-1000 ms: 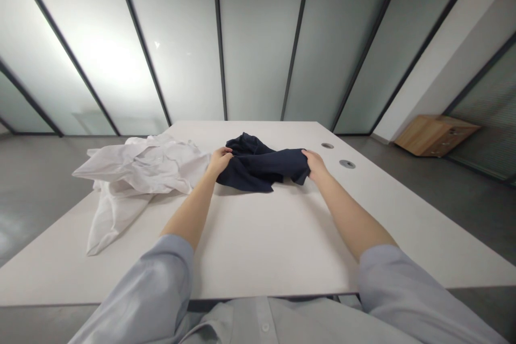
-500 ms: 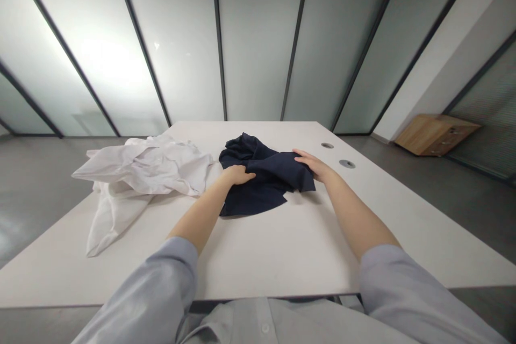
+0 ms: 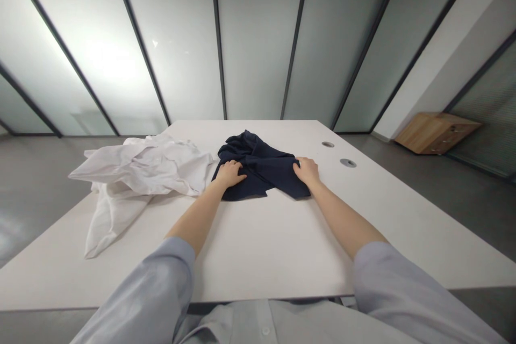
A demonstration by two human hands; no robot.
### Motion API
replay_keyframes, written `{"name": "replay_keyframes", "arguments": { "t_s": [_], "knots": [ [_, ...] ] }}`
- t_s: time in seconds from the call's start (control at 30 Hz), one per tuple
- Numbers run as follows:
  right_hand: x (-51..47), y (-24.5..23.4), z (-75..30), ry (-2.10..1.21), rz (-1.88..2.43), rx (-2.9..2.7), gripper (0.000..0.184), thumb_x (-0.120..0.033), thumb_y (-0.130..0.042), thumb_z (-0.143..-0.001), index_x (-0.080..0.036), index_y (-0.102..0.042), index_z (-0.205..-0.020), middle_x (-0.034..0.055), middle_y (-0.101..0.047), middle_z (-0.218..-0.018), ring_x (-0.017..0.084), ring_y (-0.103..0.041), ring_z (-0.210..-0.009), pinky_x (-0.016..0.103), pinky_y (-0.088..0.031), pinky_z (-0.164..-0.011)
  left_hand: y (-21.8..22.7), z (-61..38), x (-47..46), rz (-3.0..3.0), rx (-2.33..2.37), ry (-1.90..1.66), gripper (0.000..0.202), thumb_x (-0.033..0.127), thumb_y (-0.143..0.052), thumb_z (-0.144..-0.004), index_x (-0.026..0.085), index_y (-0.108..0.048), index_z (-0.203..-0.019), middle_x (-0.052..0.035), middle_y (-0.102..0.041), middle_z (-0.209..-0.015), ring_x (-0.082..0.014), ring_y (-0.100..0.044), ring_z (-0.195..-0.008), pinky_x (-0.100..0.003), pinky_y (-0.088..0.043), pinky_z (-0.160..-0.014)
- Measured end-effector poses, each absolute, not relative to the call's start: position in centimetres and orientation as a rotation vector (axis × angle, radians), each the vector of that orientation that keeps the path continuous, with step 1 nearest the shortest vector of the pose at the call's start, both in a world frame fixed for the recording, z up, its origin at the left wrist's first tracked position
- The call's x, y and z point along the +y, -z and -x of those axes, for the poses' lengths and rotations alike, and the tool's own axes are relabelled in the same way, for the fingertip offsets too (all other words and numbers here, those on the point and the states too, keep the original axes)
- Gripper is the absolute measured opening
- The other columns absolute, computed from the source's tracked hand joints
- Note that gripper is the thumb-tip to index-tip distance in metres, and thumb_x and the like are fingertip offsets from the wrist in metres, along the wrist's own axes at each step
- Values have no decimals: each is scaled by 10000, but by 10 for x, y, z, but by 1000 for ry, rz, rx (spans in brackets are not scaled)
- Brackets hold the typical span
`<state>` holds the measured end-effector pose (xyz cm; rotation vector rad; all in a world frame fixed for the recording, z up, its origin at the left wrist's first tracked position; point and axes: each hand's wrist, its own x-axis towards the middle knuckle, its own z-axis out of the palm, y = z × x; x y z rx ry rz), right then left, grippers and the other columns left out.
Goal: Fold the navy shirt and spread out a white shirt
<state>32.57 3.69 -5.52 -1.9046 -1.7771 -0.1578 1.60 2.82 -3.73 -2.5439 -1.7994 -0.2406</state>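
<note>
Dark navy shorts (image 3: 274,169) lie bunched on the white table in front of me, their far part heaped in folds. Two leg ends face me, with a notch of bare table between them. My left hand (image 3: 229,173) rests palm down on the left leg, fingers and thumb spread over the cloth. At the right edge of the shorts, my right hand (image 3: 307,171) has its fingers bent and its thumb on the fabric, closed on that edge. White crumpled cloth (image 3: 161,166) lies just left of the shorts.
The white table (image 3: 274,252) stretches away from me, with two round cable grommets set in its right side. Part of the white cloth hangs near the left table edge. Frosted glass panels stand behind, and a wooden cabinet (image 3: 437,133) is on the floor at right.
The right leg of the shorts has come down flatter and nearer to me. My right hand has shifted slightly left and down; my left hand has moved a little left over the cloth.
</note>
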Motion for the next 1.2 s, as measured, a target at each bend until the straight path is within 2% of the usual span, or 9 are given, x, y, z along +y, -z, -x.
{"name": "replay_keyframes", "arguments": {
  "t_s": [0.1,0.27,0.37,0.47,0.6,0.77,0.9,1.07,1.2],
  "knots": [
    [25,43,-317,365,1762,-1833,282,-280,-480,-863,-156,-690,-1005,134,-683,-1046,279,-594,-994,372,-421,-863,30,-37,17,2544,-1741,231,343,432,-533,-857,197,-652,-1077,-120,-619,-1179,-293,-565,-1127,-391,-455,-926],
    [13,33,-297,108,1694,-2246,345,-422,-448,-918,-201,-678,-785,67,-694,-796,205,-625,-774,289,-420,-696,34,-62,6,2624,-1856,123,666,700,-389,-833,166,-628,-1151,-166,-582,-1263,-344,-523,-1189,-459,-432,-962],
    [15,39,-291,-42,1714,-2372,437,-508,-403,-933,-198,-705,-871,98,-706,-985,226,-642,-915,299,-446,-770,42,-58,11,2655,-1923,71,727,696,-309,-866,174,-508,-1331,-174,-438,-1452,-362,-383,-1335,-571,-319,-1051],
    [21,50,-293,-125,1775,-2374,549,-569,-329,-945,-192,-650,-1180,120,-575,-1333,268,-523,-1226,355,-400,-980,49,-44,20,2642,-1932,117,687,638,-335,-895,195,-413,-1413,-143,-298,-1549,-327,-248,-1422,-593,-209,-1110],
    [27,62,-300,-150,1872,-2350,666,-630,-369,-908,-186,-482,-1392,123,-376,-1510,308,-312,-1397,450,-281,-1102,49,-32,24,2576,-1849,346,504,488,-454,-905,182,-537,-1297,-131,-517,-1391,-283,-448,-1297,-447,-351,-1070],
    [19,55,-301,77,1556,-2300,453,-456,-555,-855,-180,-609,-1210,126,-571,-1307,279,-508,-1208,408,-367,-1025,45,-41,13,2694,-1540,502,324,405,-517,-881,201,-654,-1092,-86,-645,-1137,-235,-576,-1099,-339,-442,-971],
    [9,46,-293,78,1372,-2393,210,-270,-542,-840,-186,-694,-959,90,-660,-1100,236,-578,-1028,355,-412,-935,46,-53,3,2855,-1393,443,571,568,-523,-844,251,-535,-1320,-78,-479,-1423,-272,-438,-1292,-398,-354,-1071],
    [11,49,-289,10,1503,-2457,306,-232,-503,-856,-200,-684,-1100,63,-651,-1207,225,-557,-1121,344,-381,-989,46,-61,-3,2920,-1383,283,619,540,-484,-871,272,-426,-1426,-80,-501,-1401,-274,-429,-1298,-412,-313,-1085],
    [15,51,-296,62,1657,-2400,342,-285,-493,-884,-193,-662,-1167,76,-637,-1246,228,-573,-1128,330,-399,-975,43,-65,-3,2832,-1395,298,522,521,-478,-885,283,-540,-1346,-89,-574,-1234,-274,-518,-1159,-413,-373,-1022]
  ]
}}
